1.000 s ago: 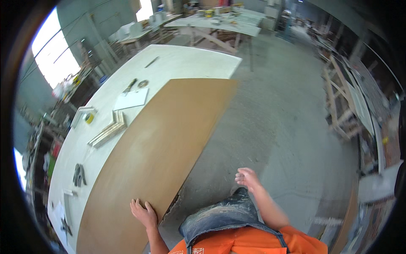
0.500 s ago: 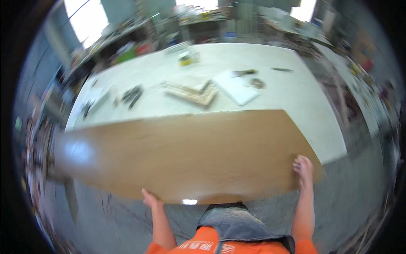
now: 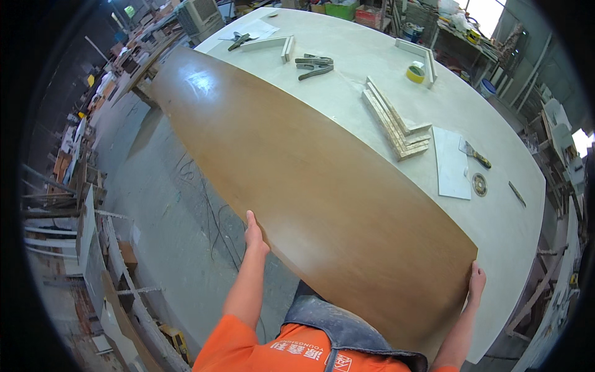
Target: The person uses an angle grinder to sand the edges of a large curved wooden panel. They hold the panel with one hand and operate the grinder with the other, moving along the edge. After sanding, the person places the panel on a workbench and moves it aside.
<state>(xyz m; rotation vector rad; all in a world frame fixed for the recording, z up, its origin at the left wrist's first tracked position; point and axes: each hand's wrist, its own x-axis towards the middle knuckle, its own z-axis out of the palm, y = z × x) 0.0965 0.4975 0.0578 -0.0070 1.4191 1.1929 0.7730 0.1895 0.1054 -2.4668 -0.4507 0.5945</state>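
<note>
A long brown board (image 3: 310, 186) with a smooth, shiny face lies slantwise in front of me, partly over the white table (image 3: 347, 68). My left hand (image 3: 255, 235) grips its near long edge, thumb along the rim and fingers hidden beneath. At the right end, my right hand (image 3: 476, 282) is closed around the short edge near the corner. On the table past the board are L-shaped frame pieces (image 3: 396, 124), a white tile (image 3: 452, 162), a putty knife (image 3: 476, 153) and a round cutting disc (image 3: 479, 185).
Spring clamps (image 3: 315, 65) and a yellow tape roll (image 3: 416, 73) sit farther back on the table. Cables (image 3: 214, 217) trail over the grey floor at left. Leaning panels and a rack (image 3: 102, 248) stand at the left; a cluttered bench (image 3: 474, 49) is behind.
My view has turned left, so the board now slants from upper left to lower right. The right hand has shifted from the board's near right part to its end edge.
</note>
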